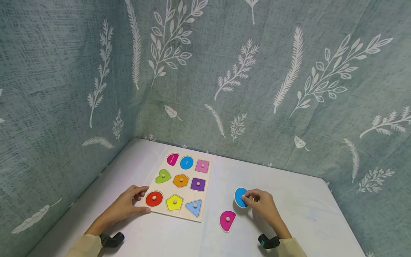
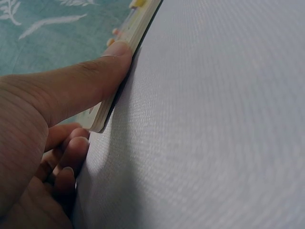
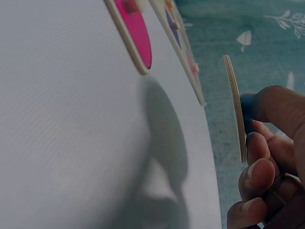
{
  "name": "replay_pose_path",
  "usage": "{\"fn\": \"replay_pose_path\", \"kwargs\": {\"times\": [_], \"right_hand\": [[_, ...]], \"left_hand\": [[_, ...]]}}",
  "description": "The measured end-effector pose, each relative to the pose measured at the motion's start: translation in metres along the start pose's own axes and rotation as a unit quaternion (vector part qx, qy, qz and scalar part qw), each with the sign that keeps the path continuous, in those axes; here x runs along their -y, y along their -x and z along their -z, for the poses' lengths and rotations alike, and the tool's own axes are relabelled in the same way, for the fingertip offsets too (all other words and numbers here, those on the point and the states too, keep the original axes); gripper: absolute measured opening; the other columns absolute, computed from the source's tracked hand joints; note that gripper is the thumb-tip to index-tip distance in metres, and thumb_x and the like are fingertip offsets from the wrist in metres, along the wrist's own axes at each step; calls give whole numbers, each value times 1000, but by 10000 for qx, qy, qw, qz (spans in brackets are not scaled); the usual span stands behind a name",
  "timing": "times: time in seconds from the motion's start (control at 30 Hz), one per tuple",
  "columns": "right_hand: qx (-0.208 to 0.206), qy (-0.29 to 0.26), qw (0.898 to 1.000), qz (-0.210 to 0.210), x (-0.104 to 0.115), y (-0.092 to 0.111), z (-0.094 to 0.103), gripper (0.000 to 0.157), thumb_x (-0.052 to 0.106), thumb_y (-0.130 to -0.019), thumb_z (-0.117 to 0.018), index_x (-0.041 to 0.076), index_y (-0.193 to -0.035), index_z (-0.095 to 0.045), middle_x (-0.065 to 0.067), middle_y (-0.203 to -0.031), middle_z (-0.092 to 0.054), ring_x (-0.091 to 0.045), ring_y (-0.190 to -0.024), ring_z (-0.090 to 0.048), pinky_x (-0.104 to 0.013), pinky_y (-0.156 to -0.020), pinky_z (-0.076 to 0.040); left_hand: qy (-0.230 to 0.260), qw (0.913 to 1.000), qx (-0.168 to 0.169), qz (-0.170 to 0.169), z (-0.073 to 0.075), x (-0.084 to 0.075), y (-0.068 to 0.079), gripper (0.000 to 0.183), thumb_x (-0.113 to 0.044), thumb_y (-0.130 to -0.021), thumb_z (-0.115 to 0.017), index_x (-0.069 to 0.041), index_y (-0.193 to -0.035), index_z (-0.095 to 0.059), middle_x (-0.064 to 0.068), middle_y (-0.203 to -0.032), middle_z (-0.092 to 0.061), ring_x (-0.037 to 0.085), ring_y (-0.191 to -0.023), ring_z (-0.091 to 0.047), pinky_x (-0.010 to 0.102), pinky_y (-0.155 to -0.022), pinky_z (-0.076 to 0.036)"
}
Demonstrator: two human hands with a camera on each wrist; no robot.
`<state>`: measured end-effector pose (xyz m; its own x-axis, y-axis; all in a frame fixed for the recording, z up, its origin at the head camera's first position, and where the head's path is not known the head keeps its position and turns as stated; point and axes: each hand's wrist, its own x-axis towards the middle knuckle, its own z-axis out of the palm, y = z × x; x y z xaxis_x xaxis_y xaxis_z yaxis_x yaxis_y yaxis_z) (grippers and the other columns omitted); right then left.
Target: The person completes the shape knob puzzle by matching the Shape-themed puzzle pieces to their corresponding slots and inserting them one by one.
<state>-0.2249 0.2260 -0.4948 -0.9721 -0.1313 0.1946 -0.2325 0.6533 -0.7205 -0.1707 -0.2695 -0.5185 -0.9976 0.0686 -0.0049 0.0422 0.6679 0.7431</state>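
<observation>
A wooden peg puzzle board (image 1: 187, 212) lies flat on the table, left of the middle. My left hand (image 1: 126, 203) holds its near left corner; the thumb (image 2: 90, 86) presses the near edge and the fingers bend at the left side. My right hand (image 1: 264, 207) pinches a blue round puzzle piece (image 1: 239, 197), raised above the table and tilted; the right wrist view shows its thin wooden edge. A pink semicircle piece (image 1: 227, 220) with a wooden knob lies between the board and my right hand.
On the board's far row, the pink semicircle recess (image 1: 172, 159) and blue round recess (image 1: 186, 162) show printed bottoms. Knobbed pieces, such as the red circle (image 1: 154, 198), sit in the others. A patterned fabric wall (image 1: 199, 107) borders the white table (image 1: 305, 214).
</observation>
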Motion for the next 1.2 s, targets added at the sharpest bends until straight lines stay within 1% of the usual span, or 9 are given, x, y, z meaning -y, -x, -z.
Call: {"fn": "replay_pose_path", "kwargs": {"times": [0.13, 0.23, 0.33, 0.53, 0.63, 0.8, 0.93, 1.03, 1.2], "right_hand": [[-43, -52, 9997, 217, 3, -7, -6, 13, 20, -85, -86, 14, -90, -76, 7, -76, -63, -13, -71, -54, -24, -62, -47], [-57, -60, 9995, 304, 7, -12, -10, 13, 20, -85, -86, 14, -89, -76, 7, -75, -63, -13, -71, -54, -25, -63, -47], [-17, -123, 9994, 313, 11, -19, -15, 12, 22, -85, -86, 16, -89, -76, 8, -75, -63, -13, -71, -54, -25, -64, -47], [31, -320, 9987, 403, 24, -33, -21, 12, 23, -86, -85, 16, -89, -76, 7, -75, -64, -14, -70, -55, -26, -64, -46], [28, -263, 9984, 507, 27, -39, -25, 12, 22, -86, -85, 15, -88, -76, 7, -75, -63, -14, -69, -54, -27, -64, -46], [35, -215, 9985, 493, 33, -45, -30, 13, 22, -86, -85, 14, -88, -76, 7, -75, -63, -15, -71, -54, -27, -64, -46], [68, -234, 9983, 526, 37, -50, -33, 14, 24, -86, -85, 14, -89, -76, 7, -75, -64, -15, -72, -54, -28, -64, -46], [90, -231, 9977, 627, 40, -55, -36, 14, 26, -87, -85, 15, -89, -76, 8, -74, -63, -15, -71, -54, -28, -63, -46], [138, -192, 9972, 716, 44, -64, -39, 12, 25, -87, -84, 16, -88, -77, 8, -72, -63, -15, -69, -54, -28, -62, -45]], "left_hand": [[23, 10000, -19, 76, 0, 1, 1, 93, -31, -66, -98, 4, -142, -56, 5, -105, -53, 24, -102, -50, 47, -98, -50], [23, 10000, -22, 83, 1, 0, 3, 93, -30, -67, -98, 4, -142, -55, 5, -106, -53, 24, -103, -50, 48, -99, -50], [12, 9999, -21, 104, 2, 0, 3, 92, -30, -67, -98, 3, -142, -56, 6, -107, -53, 24, -103, -50, 47, -99, -50], [26, 10000, 0, 12, 5, -2, 3, 92, -29, -68, -97, 4, -142, -55, 6, -108, -53, 24, -103, -50, 47, -99, -50], [-14, 10000, 5, -73, 5, -2, 3, 92, -28, -68, -97, 5, -142, -55, 5, -106, -52, 23, -102, -50, 44, -97, -51], [12, 10000, 9, -50, 5, -3, 4, 92, -28, -67, -98, 4, -142, -55, 5, -106, -51, 22, -102, -49, 39, -94, -51], [65, 10000, -6, -9, 4, -4, 3, 93, -28, -66, -98, 4, -142, -55, 5, -106, -51, 23, -102, -49, 42, -96, -51], [60, 10000, -23, 12, 4, -4, 3, 93, -28, -66, -98, 4, -142, -55, 5, -107, -52, 23, -102, -50, 44, -96, -51], [47, 10000, -19, -8, 2, -3, 2, 92, -28, -67, -98, 3, -142, -55, 5, -106, -52, 23, -102, -50, 43, -96, -51]]}}
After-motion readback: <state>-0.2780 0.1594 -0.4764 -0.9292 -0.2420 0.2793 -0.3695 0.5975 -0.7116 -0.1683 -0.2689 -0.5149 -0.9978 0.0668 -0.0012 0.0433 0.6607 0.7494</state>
